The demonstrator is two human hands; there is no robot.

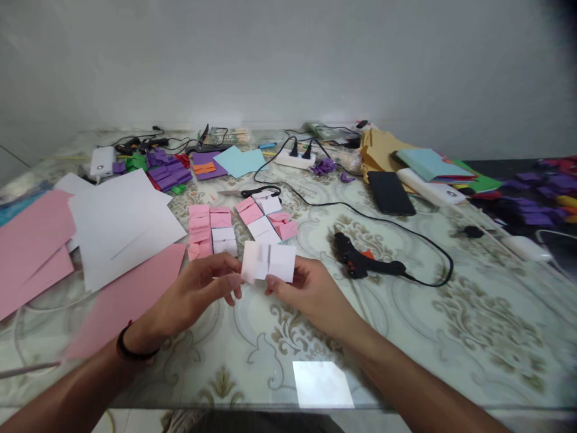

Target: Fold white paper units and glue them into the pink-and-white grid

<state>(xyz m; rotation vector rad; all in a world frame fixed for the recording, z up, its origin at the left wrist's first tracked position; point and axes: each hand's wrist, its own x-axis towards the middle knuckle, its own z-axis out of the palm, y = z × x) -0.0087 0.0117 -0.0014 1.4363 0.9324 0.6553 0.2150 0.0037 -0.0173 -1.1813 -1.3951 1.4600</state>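
Both my hands hold one small folded white paper piece above the glass table. My left hand pinches its left lower edge with thumb and fingers closed. My right hand grips its lower right edge the same way. Just beyond the paper lie two rows of folded pink and white paper pieces, the second row slanting to the right.
White sheets and pink sheets lie at the left. A black glue gun with its cord lies to the right. A phone, power strip, purple paper bits and coloured paper stacks fill the back.
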